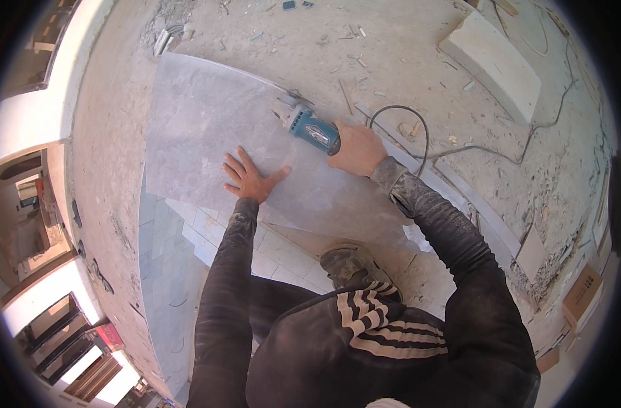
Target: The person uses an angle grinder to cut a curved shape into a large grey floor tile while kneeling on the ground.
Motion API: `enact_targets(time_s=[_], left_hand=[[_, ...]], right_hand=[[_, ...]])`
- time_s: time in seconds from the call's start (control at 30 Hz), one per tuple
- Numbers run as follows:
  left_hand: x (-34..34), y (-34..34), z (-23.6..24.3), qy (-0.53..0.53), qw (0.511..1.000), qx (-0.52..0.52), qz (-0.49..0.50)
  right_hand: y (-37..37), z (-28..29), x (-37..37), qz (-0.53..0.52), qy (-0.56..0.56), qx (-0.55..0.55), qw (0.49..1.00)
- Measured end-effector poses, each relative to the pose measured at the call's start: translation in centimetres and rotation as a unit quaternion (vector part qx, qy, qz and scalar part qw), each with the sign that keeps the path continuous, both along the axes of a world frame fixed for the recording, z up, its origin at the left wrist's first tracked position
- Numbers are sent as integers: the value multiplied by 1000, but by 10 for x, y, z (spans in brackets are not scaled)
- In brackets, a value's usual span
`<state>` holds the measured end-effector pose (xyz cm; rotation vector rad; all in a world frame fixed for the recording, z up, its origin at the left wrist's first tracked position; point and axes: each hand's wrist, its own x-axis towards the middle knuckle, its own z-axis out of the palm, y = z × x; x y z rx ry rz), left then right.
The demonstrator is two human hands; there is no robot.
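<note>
My left hand [251,182] could slide leftward over the bare grey slab [195,122]; to its right, the angle grinder [315,132] and looping black cord [427,134] block passage.

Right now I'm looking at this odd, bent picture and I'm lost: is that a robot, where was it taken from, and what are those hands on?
There's no robot here: these are a person's own bare hands. A wide fisheye camera worn on the head looks down at them, so straight edges curve toward the rim. The right hand grips a teal angle grinder, whose dark cord loops off to the right. The left hand holds nothing; it lies spread on a large grey slab. The grinder's head is by the slab's far edge. Around it is dusty, debris-strewn floor, with a pale block at upper right.
</note>
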<state>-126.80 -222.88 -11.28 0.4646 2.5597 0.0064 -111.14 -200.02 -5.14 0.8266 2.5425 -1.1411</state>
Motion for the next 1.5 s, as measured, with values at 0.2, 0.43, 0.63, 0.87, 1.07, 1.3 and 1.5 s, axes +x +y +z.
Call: enact_targets(time_s=[0.2,0.43,0.63,0.87,1.07,1.3,1.5], left_hand=[[4,0,0,6,1000,-2,-3],[8,1,2,5,1000,-6,-7],[12,1,2,2,1000,-1,-5],[17,1,3,2,1000,0,-4],[21,1,5,-1,1000,-1,-7],[28,1,6,6,1000,2,-7],[40,1,8,32,999,38,-2]], right_hand=[[0,4,5,-4,-4,1,1000],[-2,0,12,-23,21,8,999],[-2,-3,18,-21,28,3,999],[-3,0,23,-25,38,7,999],[-1,4,28,-21,14,-6,1000],[-2,4,37,-29,63,3,998],[-2,21,39,-22,67,8,997]])
